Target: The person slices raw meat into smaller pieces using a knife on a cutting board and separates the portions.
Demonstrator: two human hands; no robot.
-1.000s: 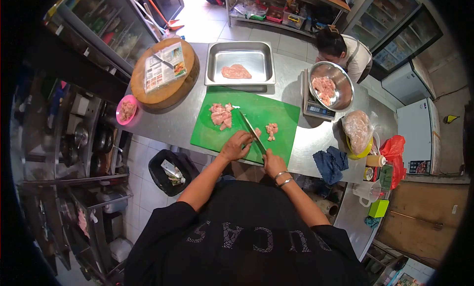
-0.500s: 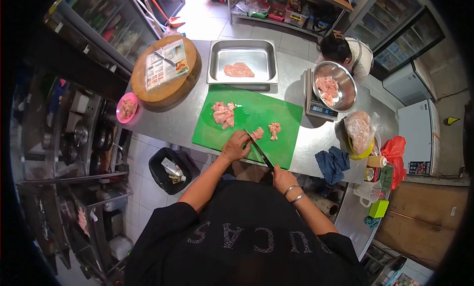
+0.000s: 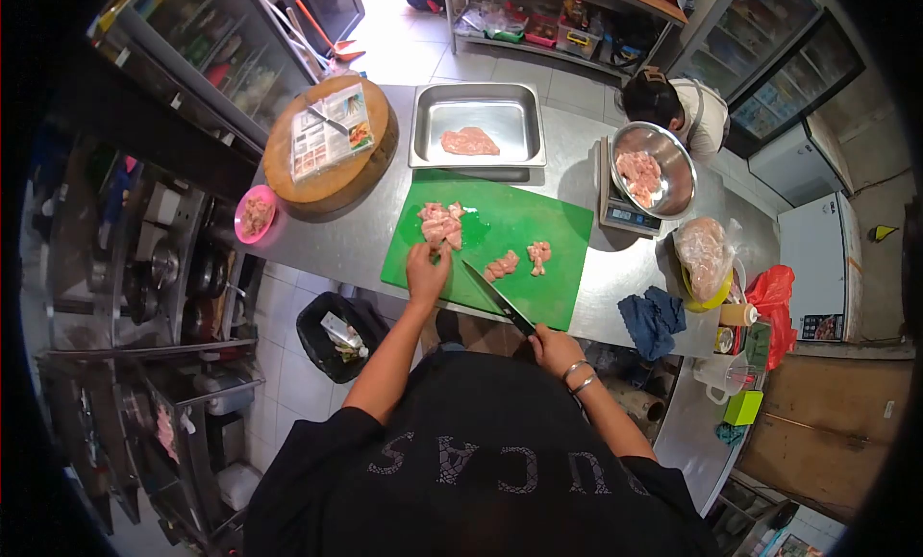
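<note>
My right hand (image 3: 556,348) is closed round the handle of a kitchen knife (image 3: 500,299). The blade points up and left, low over the green cutting board (image 3: 567,235). At the lower edge of a pile of raw chicken (image 3: 441,222), the fingers of my left hand (image 3: 427,272) are pinched on a piece of the meat, partly hidden by them. Two small groups of cut chicken lie to the right: one near the blade (image 3: 502,266), the other farther right (image 3: 539,257).
Behind the board stands a steel tray (image 3: 419,124) holding a chicken breast (image 3: 469,141). A steel bowl (image 3: 680,173) of meat rests on a scale (image 3: 630,218), near a bent-over person (image 3: 707,115). A round wooden block (image 3: 375,163) carries another knife; a blue cloth (image 3: 652,321) lies right.
My left hand has moved left from beside the blade to the chicken pile. The knife stays in my right hand, and the cut group near it now shows more fully.
</note>
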